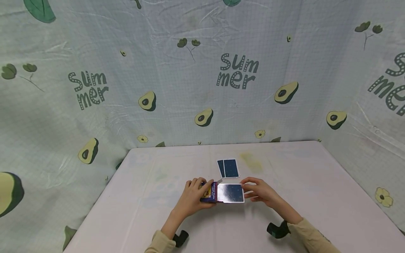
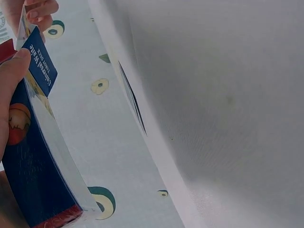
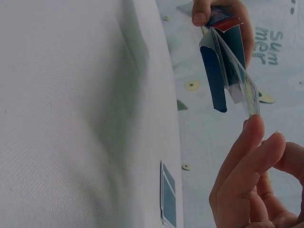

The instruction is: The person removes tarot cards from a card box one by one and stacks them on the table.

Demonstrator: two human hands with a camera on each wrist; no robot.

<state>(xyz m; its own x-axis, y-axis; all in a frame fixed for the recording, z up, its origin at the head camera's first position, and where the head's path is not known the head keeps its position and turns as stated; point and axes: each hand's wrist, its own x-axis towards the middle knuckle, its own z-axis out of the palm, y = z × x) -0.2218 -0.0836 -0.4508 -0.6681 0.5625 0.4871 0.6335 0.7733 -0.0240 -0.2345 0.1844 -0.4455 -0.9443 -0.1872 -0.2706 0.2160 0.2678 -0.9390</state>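
My left hand (image 1: pixel 195 195) grips a blue tarot card box (image 1: pixel 213 191), thumb on one side and fingers on the other, held above the table. Its end flap, printed "Universal Waite", stands out in the left wrist view. From the box's open right end sticks a dark-backed, white-edged tarot card (image 1: pixel 230 193); whether others lie under it I cannot tell. The right hand (image 1: pixel 257 191) pinches this card at its outer end with the fingertips. Seen from the right wrist, the card (image 3: pixel 246 85) slants out between the box's flaps.
Two dark-backed cards (image 1: pixel 231 168), overlapping, lie on the white-covered table (image 1: pixel 164 211) beyond the box. Black straps or devices (image 1: pixel 277 230) sit at both wrists. A patterned cloth (image 1: pixel 177 77) hangs behind and at both sides of the table.
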